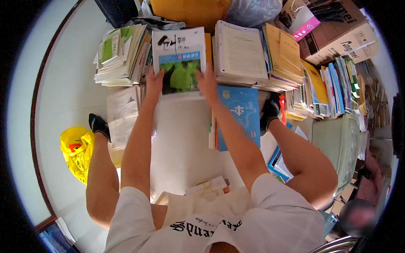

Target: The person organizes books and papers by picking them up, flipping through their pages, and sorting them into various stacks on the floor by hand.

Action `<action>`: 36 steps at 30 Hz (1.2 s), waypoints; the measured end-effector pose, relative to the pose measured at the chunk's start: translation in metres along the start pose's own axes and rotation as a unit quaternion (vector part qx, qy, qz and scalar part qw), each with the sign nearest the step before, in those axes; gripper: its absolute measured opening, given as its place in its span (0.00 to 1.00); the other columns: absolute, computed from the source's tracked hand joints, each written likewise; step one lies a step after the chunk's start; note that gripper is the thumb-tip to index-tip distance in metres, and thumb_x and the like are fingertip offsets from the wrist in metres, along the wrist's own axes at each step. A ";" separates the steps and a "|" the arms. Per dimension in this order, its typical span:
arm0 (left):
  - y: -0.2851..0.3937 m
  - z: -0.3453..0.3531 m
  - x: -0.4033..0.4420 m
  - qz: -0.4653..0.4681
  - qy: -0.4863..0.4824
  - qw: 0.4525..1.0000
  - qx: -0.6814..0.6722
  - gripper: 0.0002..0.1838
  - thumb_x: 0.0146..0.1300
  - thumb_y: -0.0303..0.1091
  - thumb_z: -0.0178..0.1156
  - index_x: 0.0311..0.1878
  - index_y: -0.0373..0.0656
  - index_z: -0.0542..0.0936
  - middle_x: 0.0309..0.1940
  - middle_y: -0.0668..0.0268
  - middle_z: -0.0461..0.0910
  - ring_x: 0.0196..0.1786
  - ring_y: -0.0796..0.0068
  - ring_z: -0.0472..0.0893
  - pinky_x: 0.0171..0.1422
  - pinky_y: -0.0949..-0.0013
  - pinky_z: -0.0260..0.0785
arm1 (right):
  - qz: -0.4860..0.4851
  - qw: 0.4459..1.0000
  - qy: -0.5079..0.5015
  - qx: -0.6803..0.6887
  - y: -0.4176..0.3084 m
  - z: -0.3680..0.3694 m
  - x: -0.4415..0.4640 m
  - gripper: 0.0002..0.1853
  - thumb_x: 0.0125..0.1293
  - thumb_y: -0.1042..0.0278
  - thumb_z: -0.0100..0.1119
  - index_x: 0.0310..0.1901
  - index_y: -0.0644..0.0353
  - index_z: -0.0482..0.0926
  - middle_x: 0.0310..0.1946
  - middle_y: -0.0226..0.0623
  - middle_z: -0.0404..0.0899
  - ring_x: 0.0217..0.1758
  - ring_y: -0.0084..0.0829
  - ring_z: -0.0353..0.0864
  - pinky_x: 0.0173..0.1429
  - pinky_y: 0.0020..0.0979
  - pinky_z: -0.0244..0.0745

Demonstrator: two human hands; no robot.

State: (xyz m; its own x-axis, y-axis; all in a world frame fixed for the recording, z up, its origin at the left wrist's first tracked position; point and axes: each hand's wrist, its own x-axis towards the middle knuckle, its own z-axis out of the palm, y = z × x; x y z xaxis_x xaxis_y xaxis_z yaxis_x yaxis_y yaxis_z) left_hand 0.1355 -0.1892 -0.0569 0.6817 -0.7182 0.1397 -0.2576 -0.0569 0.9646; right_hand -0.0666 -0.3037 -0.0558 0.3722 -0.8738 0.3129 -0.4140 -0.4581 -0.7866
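Observation:
Both hands grip a magazine (181, 63) with a white top, large black characters and a green picture on its cover. My left hand (155, 81) closes on its left edge, and my right hand (205, 82) on its lower right edge. Behind it, an orange-yellow edge (208, 48) shows at the right. Left of the magazine stands a stack of books and papers (124, 55) topped by a small green booklet (110, 47). To the right lies a stack of white printed papers (240, 48). Beneath my right forearm is a blue book (238, 111) on a low pile.
Brown envelopes (284, 50) top another stack, beside a row of upright books (333, 86). A cardboard box (337, 33) sits at the back right. Printed sheets (122, 111) and a yellow bag (77, 149) lie at left. A pale green plastic bin (337, 141) stands at right.

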 end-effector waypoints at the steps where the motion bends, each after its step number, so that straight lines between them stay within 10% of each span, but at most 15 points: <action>1: 0.003 0.005 0.016 -0.005 0.000 1.000 -0.001 0.18 0.70 0.32 0.60 0.61 0.36 0.75 0.48 0.59 0.82 0.49 0.69 0.79 0.56 0.67 0.69 | -0.050 0.997 0.040 -0.037 0.000 0.001 0.016 0.36 0.70 0.60 0.63 0.71 0.72 0.59 0.62 0.63 0.71 0.59 0.58 0.77 0.58 0.46 0.76; 4: -0.006 0.020 0.063 0.025 -0.070 0.997 -0.021 0.21 0.69 0.36 0.62 0.61 0.35 0.76 0.49 0.55 0.83 0.51 0.64 0.81 0.58 0.62 0.71 | -0.016 0.975 -0.044 -0.217 -0.021 -0.002 0.045 0.39 0.68 0.64 0.64 0.72 0.75 0.55 0.67 0.66 0.63 0.62 0.62 0.74 0.62 0.45 0.74; 6: -0.037 0.030 0.084 -0.007 -0.130 0.911 0.392 0.26 0.67 0.40 0.63 0.62 0.35 0.75 0.54 0.48 0.81 0.56 0.54 0.81 0.62 0.55 0.71 | 0.003 0.952 -0.091 -0.293 -0.010 0.018 0.055 0.42 0.66 0.65 0.65 0.73 0.76 0.52 0.70 0.68 0.56 0.66 0.64 0.68 0.68 0.47 0.69; 9: -0.046 0.041 0.077 -0.019 -0.220 0.787 0.576 0.31 0.64 0.43 0.64 0.65 0.36 0.72 0.60 0.42 0.76 0.61 0.43 0.77 0.65 0.49 0.70 | 0.074 0.943 -0.123 -0.301 0.013 0.044 0.060 0.45 0.64 0.64 0.67 0.73 0.76 0.51 0.69 0.69 0.54 0.72 0.64 0.59 0.74 0.52 0.61; 15: -0.117 0.031 0.091 -0.150 -0.243 0.943 0.168 0.40 0.68 0.50 0.61 0.77 0.42 0.61 0.67 0.37 0.67 0.67 0.36 0.71 0.70 0.49 0.66 | 0.097 0.923 -0.086 -0.363 0.034 0.071 0.066 0.46 0.61 0.57 0.69 0.71 0.76 0.55 0.67 0.69 0.57 0.73 0.62 0.56 0.76 0.58 0.54; 32: -0.120 0.044 0.070 -0.169 -0.137 0.976 -0.024 0.42 0.69 0.50 0.60 0.79 0.41 0.56 0.73 0.51 0.66 0.75 0.57 0.65 0.77 0.61 0.54 | 0.056 0.951 -0.053 -0.298 0.013 0.063 0.041 0.36 0.58 0.57 0.67 0.62 0.75 0.69 0.61 0.74 0.68 0.68 0.64 0.65 0.71 0.56 0.61; 34: -0.120 0.048 0.075 -0.173 -0.119 0.975 -0.065 0.42 0.69 0.49 0.61 0.79 0.40 0.56 0.72 0.51 0.67 0.75 0.57 0.65 0.77 0.62 0.54 | -0.075 0.954 -0.099 -0.272 -0.021 0.033 0.023 0.31 0.60 0.56 0.66 0.59 0.71 0.75 0.57 0.66 0.75 0.65 0.60 0.71 0.69 0.52 0.67; 36: -0.108 0.042 0.075 -0.210 -0.120 0.970 0.017 0.44 0.67 0.50 0.63 0.78 0.39 0.57 0.72 0.53 0.68 0.73 0.58 0.67 0.76 0.62 0.55 | -0.001 0.962 -0.273 0.018 -0.070 -0.004 0.000 0.23 0.65 0.57 0.64 0.54 0.68 0.79 0.49 0.52 0.83 0.57 0.47 0.80 0.64 0.44 0.73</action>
State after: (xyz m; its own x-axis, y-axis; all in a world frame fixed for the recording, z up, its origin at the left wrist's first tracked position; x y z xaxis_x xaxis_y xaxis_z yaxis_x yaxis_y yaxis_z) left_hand 0.1857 -0.2661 -0.1599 0.5528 -0.7672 -0.3253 -0.0166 -0.4004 0.9162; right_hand -0.0403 -0.2724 0.0017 0.7578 -0.6525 -0.0033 -0.3866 -0.4449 -0.8078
